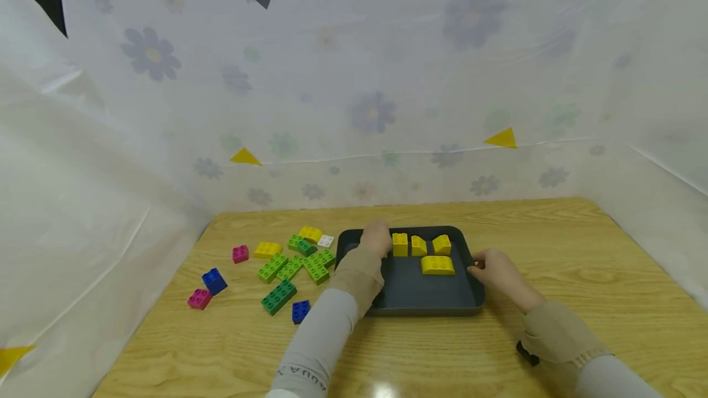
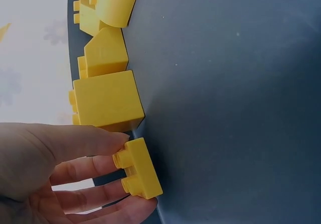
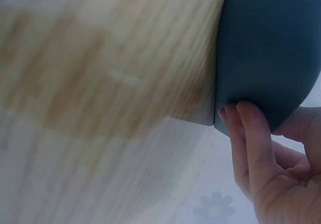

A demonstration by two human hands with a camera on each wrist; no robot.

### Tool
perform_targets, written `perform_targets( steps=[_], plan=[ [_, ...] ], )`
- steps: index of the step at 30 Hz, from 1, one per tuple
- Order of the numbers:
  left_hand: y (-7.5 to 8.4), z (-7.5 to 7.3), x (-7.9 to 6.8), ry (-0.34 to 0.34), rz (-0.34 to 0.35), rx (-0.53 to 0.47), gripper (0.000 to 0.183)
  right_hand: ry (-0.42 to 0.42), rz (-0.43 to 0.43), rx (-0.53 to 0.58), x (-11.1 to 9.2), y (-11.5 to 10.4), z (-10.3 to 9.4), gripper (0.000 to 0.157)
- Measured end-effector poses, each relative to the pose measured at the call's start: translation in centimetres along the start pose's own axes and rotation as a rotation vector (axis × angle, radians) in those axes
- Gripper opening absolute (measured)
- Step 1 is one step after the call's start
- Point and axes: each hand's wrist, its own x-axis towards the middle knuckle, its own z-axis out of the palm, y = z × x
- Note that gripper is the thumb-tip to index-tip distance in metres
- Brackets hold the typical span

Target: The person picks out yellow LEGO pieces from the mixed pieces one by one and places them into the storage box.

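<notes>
Four yellow toy bricks already sit in the dark grey tray (image 1: 426,296) on the table (image 1: 442,355): a block (image 1: 400,244) and two slope bricks (image 1: 418,246) in a row along the far wall, and a curved-top brick (image 1: 438,265) nearer. The wall seems to serve as a straight edge to line them up. Just left of the block, the left hand (image 1: 376,238) grips a small yellow brick (image 2: 145,169) by its ends, thumb on one side and fingers on the other, probably because that leaves the underside free. Its studs face up, as the block's do; whether it touches the tray floor I cannot tell. The right hand (image 1: 494,270) pinches the tray's right rim, likely to keep it from sliding. Left of the tray lie loose bricks, among them light green bricks (image 1: 317,269), a dark green brick (image 1: 279,297) and a white brick (image 1: 326,241), apparently within the left hand's easy reach.
</notes>
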Motion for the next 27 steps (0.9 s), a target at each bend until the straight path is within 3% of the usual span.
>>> perform_targets(
  steps=[13, 23, 27],
  plan=[
    [-0.75, 0.94, 0.29, -0.015, -0.031, 0.025, 0.015, 0.005, -0.006, -0.001, -0.11, 0.06, 0.18, 0.031],
    [-0.62, 0.61, 0.02, -0.019, -0.043, 0.016, 0.014, -0.003, 0.018, 0.008, -0.01, 0.04, 0.18, 0.033],
    [-0.45, 0.05, -0.32, -0.063, -0.064, 0.012, 0.014, 0.000, 0.019, 0.010, 0.02, 0.03, 0.19, 0.033]
  ],
)
